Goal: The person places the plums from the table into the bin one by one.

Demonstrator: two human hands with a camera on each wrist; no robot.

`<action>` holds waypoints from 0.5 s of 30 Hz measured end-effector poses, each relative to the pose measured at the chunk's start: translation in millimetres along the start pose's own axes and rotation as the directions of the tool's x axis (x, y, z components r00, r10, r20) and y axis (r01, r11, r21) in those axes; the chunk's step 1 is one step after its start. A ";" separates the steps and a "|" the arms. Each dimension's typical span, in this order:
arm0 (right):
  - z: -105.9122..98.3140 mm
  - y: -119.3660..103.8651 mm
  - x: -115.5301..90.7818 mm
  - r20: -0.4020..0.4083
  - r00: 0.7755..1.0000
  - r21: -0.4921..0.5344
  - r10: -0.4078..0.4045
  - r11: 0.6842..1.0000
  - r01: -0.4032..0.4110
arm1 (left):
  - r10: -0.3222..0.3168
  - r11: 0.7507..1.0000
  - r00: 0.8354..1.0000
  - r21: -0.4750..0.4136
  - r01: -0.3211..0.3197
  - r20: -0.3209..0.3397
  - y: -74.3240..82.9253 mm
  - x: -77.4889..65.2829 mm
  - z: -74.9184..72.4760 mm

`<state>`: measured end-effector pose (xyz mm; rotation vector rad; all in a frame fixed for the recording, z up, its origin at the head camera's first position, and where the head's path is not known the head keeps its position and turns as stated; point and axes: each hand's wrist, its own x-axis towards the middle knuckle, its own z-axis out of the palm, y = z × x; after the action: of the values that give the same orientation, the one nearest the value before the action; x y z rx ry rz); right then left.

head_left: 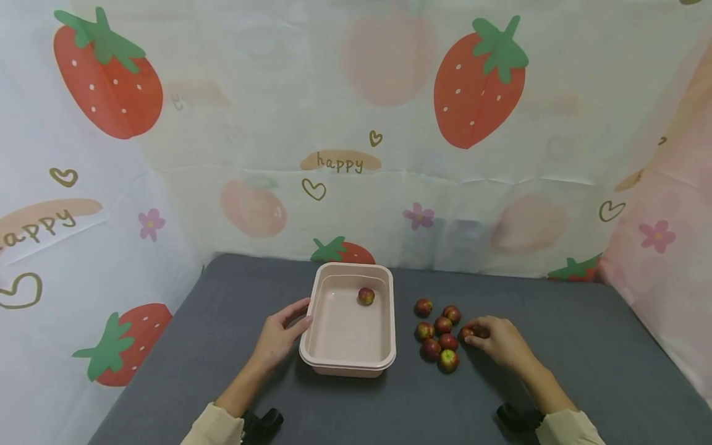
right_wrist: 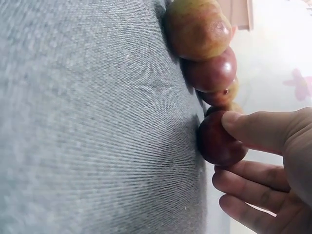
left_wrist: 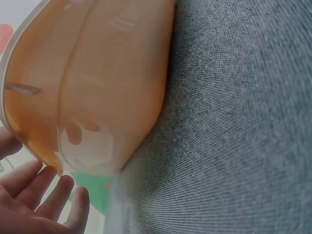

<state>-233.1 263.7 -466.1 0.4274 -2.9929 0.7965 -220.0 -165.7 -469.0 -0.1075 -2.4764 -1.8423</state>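
My left hand [head_left: 280, 334] holds the left rim of a pale pink plastic container [head_left: 347, 363], with the thumb over the edge and the other fingers along the outside. One red-and-yellow small apple [head_left: 366, 296] lies inside it toward the far right. To the right of the container, my right hand [head_left: 497, 340] pinches a dark red small apple [right_wrist: 219, 141] between thumb and fingers, low at the grey cloth. Beside that hand several more small apples [head_left: 443, 325] lie in a loose cluster, some red, some with yellow-green patches.
A dark grey cloth [head_left: 222, 309] covers the table. Behind it and along both sides hang white and pink curtains [head_left: 278, 123] printed with strawberries, hearts and flowers. Black wrist straps [head_left: 261, 426] show at the bottom of the head view.
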 end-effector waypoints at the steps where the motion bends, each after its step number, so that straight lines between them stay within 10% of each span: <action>1: 0.6 0.2 -0.3 -0.007 1.000 -0.001 0.001 1.000 -0.001 | -0.003 1.000 1.000 0.001 0.003 -0.002 -0.1 0.2 0.1; 15: -6.3 7.7 -6.1 -0.090 0.995 0.145 0.053 0.989 -0.039 | -0.018 1.000 1.000 0.001 0.018 -0.001 3.5 -0.1 -0.3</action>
<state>-229.6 274.7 -464.9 0.3147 -2.8799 1.0094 -219.5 -165.0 -465.6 -0.0842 -2.4862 -1.8468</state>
